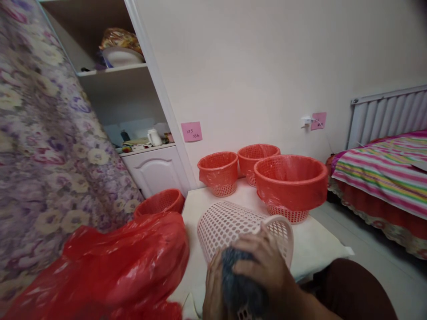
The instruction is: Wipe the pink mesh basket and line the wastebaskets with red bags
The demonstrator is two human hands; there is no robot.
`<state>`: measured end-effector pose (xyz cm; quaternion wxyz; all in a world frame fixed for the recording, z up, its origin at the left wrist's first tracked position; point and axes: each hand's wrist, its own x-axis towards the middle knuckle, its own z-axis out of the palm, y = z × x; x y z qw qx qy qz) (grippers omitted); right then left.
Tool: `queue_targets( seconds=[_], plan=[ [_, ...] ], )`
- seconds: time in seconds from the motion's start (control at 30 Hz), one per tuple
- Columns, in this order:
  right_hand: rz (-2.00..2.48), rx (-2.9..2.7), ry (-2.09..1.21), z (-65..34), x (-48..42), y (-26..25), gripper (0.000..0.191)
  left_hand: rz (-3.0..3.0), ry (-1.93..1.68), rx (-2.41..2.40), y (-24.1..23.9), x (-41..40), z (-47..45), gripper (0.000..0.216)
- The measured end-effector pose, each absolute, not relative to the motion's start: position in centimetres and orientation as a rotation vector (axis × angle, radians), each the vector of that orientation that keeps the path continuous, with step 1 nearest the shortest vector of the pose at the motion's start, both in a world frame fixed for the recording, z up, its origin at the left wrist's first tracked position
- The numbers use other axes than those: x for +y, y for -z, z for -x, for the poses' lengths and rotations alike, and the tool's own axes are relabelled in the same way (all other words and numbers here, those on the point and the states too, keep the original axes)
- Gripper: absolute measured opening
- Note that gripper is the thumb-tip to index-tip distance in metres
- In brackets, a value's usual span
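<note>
A pale pink perforated plastic basket [230, 222] lies on its side on the cloth-covered table, its rim facing right. In front of it a dark blue-grey cloth [238, 275] is bunched between my hands. My right hand [267, 262] grips the cloth from the right and above, fingers curled over it. Along the cloth's left side, my left hand [213, 284] presses with its fingers together. Slight blur softens both hands. Below the cloth, a small light patch with holes shows at the bottom edge; I cannot tell what it belongs to.
Three red-lined baskets stand at the table's back: left [218, 171], middle [258, 155] and right [290, 182]. Another red basket [162, 202] and a heap of red plastic bags [133, 262] are at left, near a floral curtain [50, 133]. A striped bed [383, 155] stands right.
</note>
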<state>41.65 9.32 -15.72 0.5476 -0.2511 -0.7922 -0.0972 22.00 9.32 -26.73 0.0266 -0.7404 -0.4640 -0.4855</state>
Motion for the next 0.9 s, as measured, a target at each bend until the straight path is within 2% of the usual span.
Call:
queue_targets(
  seconds=[0.07, 0.1, 0.27, 0.43, 0.53, 0.67, 0.8, 0.9],
  plan=[
    [0.773, -1.866, 0.049, -44.1, 10.5, 15.7, 0.040, 2.320, 1.471, -1.330, 26.4, 9.0, -22.0, 0.053],
    [0.842, -1.804, -0.025, -45.3, 11.2, 15.9, 0.043, 2.333, 1.445, -1.274, 26.2, 8.9, -22.0, 0.053],
    [0.947, -1.341, -0.563, -49.8, 14.5, 19.4, 0.034, 2.325, 1.373, -1.170, 25.2, 8.9, -22.0, 0.053],
    [0.911, -1.036, -0.781, -50.0, 15.7, 22.7, 0.039, 2.306, 1.410, -1.176, 25.2, 8.3, -21.8, 0.055],
    [0.846, -1.077, -0.719, -49.1, 15.3, 21.0, 0.036, 2.267, 1.524, -1.280, 25.3, 7.7, -21.6, 0.056],
    [0.753, -1.427, -0.437, -47.6, 13.5, 15.9, 0.042, 2.194, 1.663, -1.435, 24.4, 7.1, -21.3, 0.058],
    [0.627, -1.823, -0.160, -45.2, 11.1, 12.3, 0.048, 2.298, 1.442, -1.415, 22.4, 6.9, -20.5, 0.061],
    [0.597, -2.049, -0.111, -42.9, 9.6, 12.0, 0.047, 2.377, 1.315, -1.346, 21.4, 7.0, -20.3, 0.063]
  ],
)
